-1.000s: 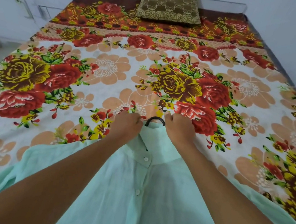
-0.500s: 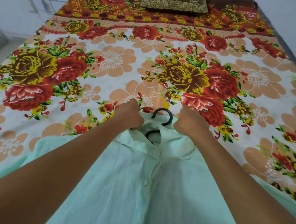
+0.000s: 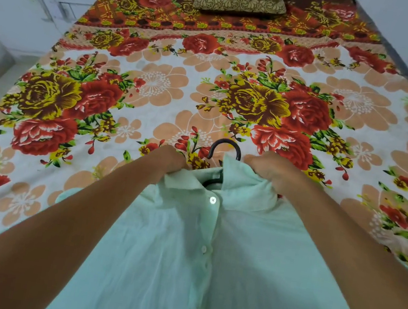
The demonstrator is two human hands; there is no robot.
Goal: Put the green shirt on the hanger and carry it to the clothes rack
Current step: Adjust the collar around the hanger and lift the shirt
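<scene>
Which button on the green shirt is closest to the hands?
The top button, right under the collar of the green shirt. It sits between the left hand and right hand; the other buttons run lower down.

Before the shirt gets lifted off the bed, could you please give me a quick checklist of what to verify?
1. Hanger hook out through the collar opening: ok, its black curve shows above the collar.
2. Left hand grips the collar side of the green shirt: ok.
3. Right hand grips the other side: ok.
4. Hanger arms seated in both shoulders: cannot tell, cloth hides them.
5. Front buttoned so it stays on: buttons down the placket look fastened; the collar is open.
6. Shirt lying free on the bedsheet: ok where visible; the hem is out of frame.
</scene>
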